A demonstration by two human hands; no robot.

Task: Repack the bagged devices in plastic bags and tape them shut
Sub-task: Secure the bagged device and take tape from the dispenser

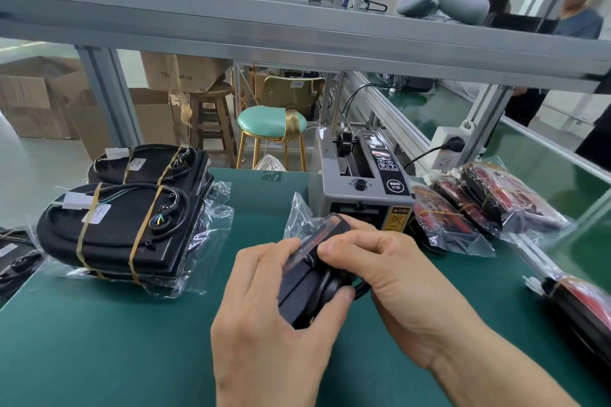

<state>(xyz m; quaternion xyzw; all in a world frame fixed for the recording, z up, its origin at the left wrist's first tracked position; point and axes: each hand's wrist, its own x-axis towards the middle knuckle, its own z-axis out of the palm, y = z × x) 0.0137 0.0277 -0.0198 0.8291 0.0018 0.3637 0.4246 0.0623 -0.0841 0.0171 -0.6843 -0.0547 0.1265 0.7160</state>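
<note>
Green mat: hands hold bagged device.

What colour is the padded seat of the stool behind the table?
Mint green padded stool seat, with a gold band; head view.

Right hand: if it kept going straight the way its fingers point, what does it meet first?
The right hand points left, fingers curled on the bagged device. Straight on, it would likely meet the left hand gripping the device's other side. Past that lies the banded black stack, though depth is unclear.
</note>
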